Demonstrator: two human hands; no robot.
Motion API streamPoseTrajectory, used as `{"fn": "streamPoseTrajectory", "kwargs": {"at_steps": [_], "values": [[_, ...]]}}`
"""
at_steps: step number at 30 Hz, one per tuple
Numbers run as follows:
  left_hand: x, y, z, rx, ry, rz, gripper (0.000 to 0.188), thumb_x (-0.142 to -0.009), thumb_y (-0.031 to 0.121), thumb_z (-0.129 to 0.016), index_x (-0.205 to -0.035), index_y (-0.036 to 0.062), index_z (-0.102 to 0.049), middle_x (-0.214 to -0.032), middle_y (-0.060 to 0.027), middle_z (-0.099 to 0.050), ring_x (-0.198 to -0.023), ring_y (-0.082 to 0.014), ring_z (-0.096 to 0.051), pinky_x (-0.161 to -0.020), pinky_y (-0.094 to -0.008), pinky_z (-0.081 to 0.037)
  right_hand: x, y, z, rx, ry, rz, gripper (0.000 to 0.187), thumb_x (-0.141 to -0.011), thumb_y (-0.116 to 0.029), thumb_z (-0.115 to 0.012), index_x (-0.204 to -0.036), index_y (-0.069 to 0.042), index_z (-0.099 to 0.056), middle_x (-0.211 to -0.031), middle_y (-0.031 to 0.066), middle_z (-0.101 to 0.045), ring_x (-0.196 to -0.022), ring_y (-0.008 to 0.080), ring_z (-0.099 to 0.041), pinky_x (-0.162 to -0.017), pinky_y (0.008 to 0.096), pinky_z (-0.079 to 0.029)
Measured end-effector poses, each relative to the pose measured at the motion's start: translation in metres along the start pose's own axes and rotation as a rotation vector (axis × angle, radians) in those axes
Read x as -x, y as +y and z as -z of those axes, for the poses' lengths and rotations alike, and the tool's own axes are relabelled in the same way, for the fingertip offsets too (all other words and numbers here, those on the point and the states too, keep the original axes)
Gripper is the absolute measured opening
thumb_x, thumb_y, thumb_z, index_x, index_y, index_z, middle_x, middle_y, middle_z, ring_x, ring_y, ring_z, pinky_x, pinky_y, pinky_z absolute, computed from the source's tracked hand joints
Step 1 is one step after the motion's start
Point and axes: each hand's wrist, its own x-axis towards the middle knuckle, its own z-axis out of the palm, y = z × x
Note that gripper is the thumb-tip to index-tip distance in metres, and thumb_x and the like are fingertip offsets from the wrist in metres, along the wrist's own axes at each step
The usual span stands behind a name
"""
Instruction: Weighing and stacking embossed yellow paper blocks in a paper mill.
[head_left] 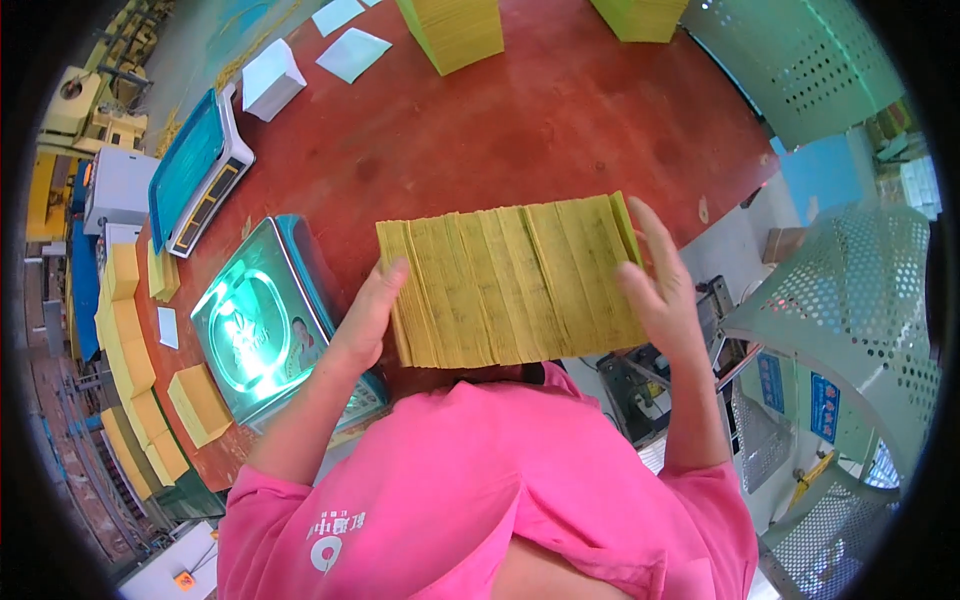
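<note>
A thick stack of yellow paper sheets (510, 285) is gripped between my two hands, its many edges facing up in uneven bands. My left hand (372, 312) presses the stack's left end, thumb on top and the other fingers hidden beneath or behind. At the opposite end my right hand (662, 285) holds on, with the thumb at the near side and the fingers stretched along the end face. The stack is close to my body, over the near edge of the red table (480, 150).
To the left stand a shiny metal-topped scale (262, 320) and a second scale with a teal tray (190, 165). White paper stacks (272, 80) lie far left. Tall yellow stacks (455, 35) rise at the back. More yellow stacks (130, 350) line the left edge. Perforated metal guards (840, 300) stand right.
</note>
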Motion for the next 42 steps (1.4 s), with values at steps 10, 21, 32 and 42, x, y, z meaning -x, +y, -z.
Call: {"fn": "streamPoseTrajectory", "kwargs": {"at_steps": [10, 21, 32, 42], "values": [[-0.005, -0.009, -0.01, -0.295, 0.013, -0.179, 0.057, -0.097, 0.027, -0.062, -0.139, -0.0029, -0.039, -0.132, -0.013, -0.056, -0.123, -0.0203, -0.053, -0.105, -0.0359, -0.041, -0.031, -0.05, -0.037, 0.425, -0.074, -0.133, 0.087, -0.078, -0.034, -0.076, -0.15, -0.008, -0.035, -0.154, 0.0248, -0.034, -0.127, 0.0416, -0.053, -0.102, 0.0446, -0.046], [-0.003, -0.013, -0.005, -0.384, -0.016, -0.216, 0.066, -0.098, 0.026, -0.062, -0.148, -0.002, -0.029, -0.138, -0.0141, -0.053, -0.128, -0.0224, -0.051, -0.108, -0.0366, -0.039, -0.031, -0.054, -0.037, 0.389, -0.075, -0.113, 0.081, -0.081, -0.029, -0.073, -0.151, -0.009, -0.036, -0.153, 0.0249, -0.036, -0.126, 0.0385, -0.055, -0.102, 0.0429, -0.047], [-0.008, -0.009, 0.021, 0.213, 0.149, 0.151, 0.053, -0.106, 0.045, -0.037, -0.136, 0.0043, -0.055, -0.133, -0.0066, -0.06, -0.12, -0.0181, -0.057, -0.101, -0.0348, -0.046, 0.0, 0.053, -0.008, -0.503, 0.044, -0.555, 0.041, -0.102, -0.021, -0.049, -0.135, 0.002, -0.054, -0.132, 0.0112, -0.061, -0.114, 0.0178, -0.06, -0.097, 0.0298, -0.045], [-0.004, 0.024, 0.005, -0.018, 0.156, -0.349, 0.042, -0.104, 0.027, -0.04, -0.131, -0.0003, -0.057, -0.126, -0.0064, -0.062, -0.119, -0.0163, -0.054, -0.103, -0.0326, -0.039, -0.021, 0.0, -0.042, -0.602, 0.106, -0.142, 0.037, -0.1, -0.006, -0.044, -0.134, 0.003, -0.056, -0.123, 0.0049, -0.063, -0.114, 0.0133, -0.057, -0.098, 0.0268, -0.043]]}}
